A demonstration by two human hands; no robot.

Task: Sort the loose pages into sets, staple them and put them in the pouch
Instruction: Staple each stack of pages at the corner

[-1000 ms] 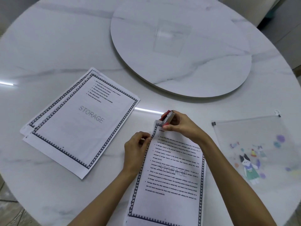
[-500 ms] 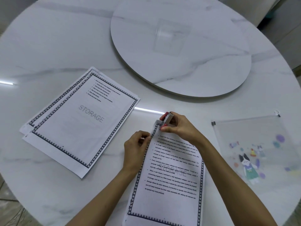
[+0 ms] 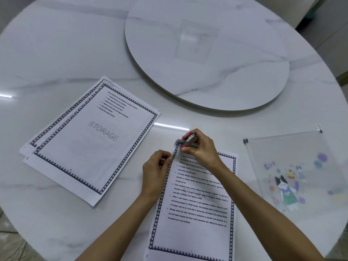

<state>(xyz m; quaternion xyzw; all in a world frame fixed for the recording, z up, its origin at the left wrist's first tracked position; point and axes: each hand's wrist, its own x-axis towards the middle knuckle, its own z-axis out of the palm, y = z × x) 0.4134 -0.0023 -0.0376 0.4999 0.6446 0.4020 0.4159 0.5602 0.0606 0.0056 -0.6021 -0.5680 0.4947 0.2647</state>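
Pinching the small stapler (image 3: 189,141) onto the top-left corner of the page set (image 3: 195,200), right hand (image 3: 202,150) squeezes; left hand (image 3: 155,172) grips the edge. Sheets could fan and staple crooked. Pouch (image 3: 293,172) waits right.

A round white table (image 3: 56,53) with grey marble veining fills almost the whole frame. On it, in the upper centre and right, sits a large round turntable (image 3: 244,81) of the same marbled white, its near edge casting a thin shadow. A bright strip of reflected light (image 3: 170,126) lies on the tabletop just below the turntable, another at the left edge. Tiled floor (image 3: 11,247) shows at the lower left corner
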